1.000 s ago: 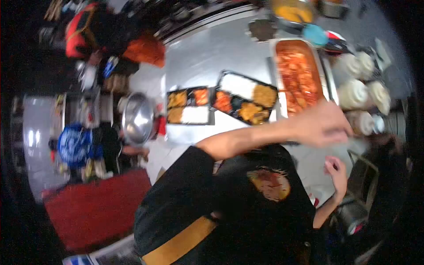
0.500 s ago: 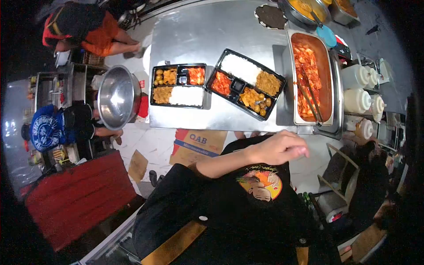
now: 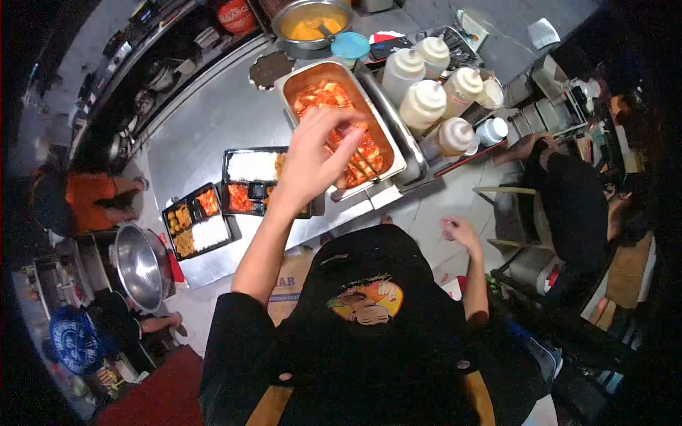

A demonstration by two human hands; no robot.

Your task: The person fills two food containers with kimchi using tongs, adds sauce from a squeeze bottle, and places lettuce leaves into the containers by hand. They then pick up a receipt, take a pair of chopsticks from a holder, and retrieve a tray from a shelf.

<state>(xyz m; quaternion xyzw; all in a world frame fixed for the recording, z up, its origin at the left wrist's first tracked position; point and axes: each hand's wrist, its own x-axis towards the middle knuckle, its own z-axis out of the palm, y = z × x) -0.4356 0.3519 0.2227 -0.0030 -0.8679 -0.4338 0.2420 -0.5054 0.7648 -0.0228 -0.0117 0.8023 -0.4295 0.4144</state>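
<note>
My left hand (image 3: 312, 153) is above a metal tray of kimchi (image 3: 283, 89), with thumb and fingers apart and nothing visible between them. It covers part of the kimchi and the upper part of the tongs (image 3: 364, 165) lying in the tray. My right hand (image 3: 460, 233) hangs beside my apron, away from the table, fingers loosely bent and apart, holding nothing I can see. Left of the tray, a black meal box (image 3: 250, 167) with rice and kimchi is partly hidden by my left forearm. A second filled meal box (image 3: 206, 226) sits beside it.
Several squeeze bottles (image 3: 424, 105) stand right of the tray. Behind it are a bowl of yellow food (image 3: 312, 27) and a blue lid (image 3: 350, 46). A large steel bowl (image 3: 141, 266) is at the left. Other people (image 3: 575, 184) are on both sides.
The view has turned, so the table appears further left. My left hand has moved from in front of the apron to over the kimchi tray. My right hand has come into view.
</note>
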